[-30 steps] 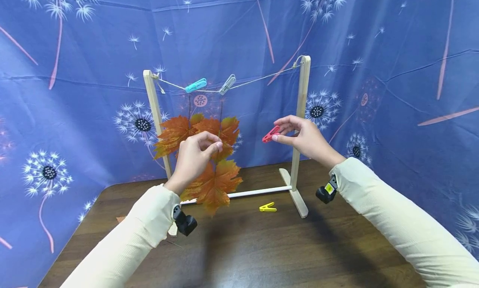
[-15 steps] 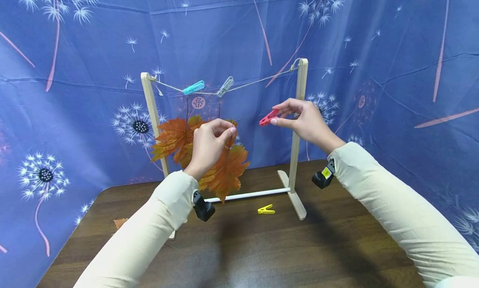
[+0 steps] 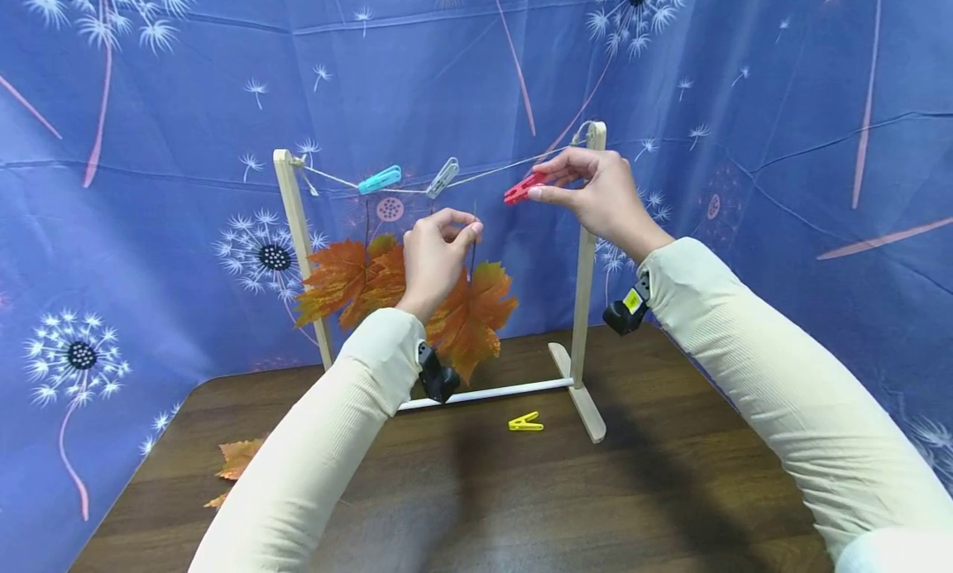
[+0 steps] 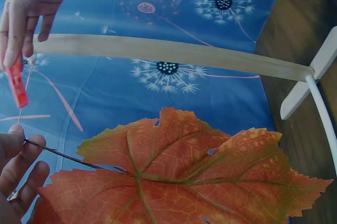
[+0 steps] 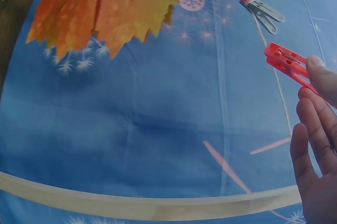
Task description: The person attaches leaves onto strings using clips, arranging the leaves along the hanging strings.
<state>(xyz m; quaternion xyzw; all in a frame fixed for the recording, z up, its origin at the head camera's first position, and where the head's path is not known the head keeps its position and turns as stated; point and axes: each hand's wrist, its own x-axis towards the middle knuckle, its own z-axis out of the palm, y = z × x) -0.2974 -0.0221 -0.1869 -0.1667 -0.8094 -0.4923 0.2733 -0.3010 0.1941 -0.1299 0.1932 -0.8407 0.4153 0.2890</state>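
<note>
My left hand point(image 3: 438, 255) pinches the thin dark stem of an orange artificial maple leaf point(image 4: 174, 166), which hangs below the fingers. To its right, my right hand point(image 3: 599, 191) holds a red clothespin point(image 3: 524, 188) between thumb and fingers, its nose pointing left toward the string point(image 3: 491, 174). On that string sit a light blue clothespin point(image 3: 380, 179) and a grey clothespin point(image 3: 442, 178). Other maple leaves point(image 3: 338, 277) hang beneath these two, partly hidden behind my left hand. In the right wrist view the red clothespin appears beside the string, with the grey one farther along.
Two wooden posts point(image 3: 584, 284) carry the string, joined low down by a white rod point(image 3: 514, 390). A yellow clothespin point(image 3: 526, 422) lies on the brown table point(image 3: 566, 507). More leaves point(image 3: 240, 457) lie at the left, partly behind my left sleeve. A blue patterned cloth point(image 3: 462, 77) hangs behind.
My left hand has risen and moved right, carrying the leaf away from the hanging ones. My right hand has lifted the red clothespin up to near the string's height.
</note>
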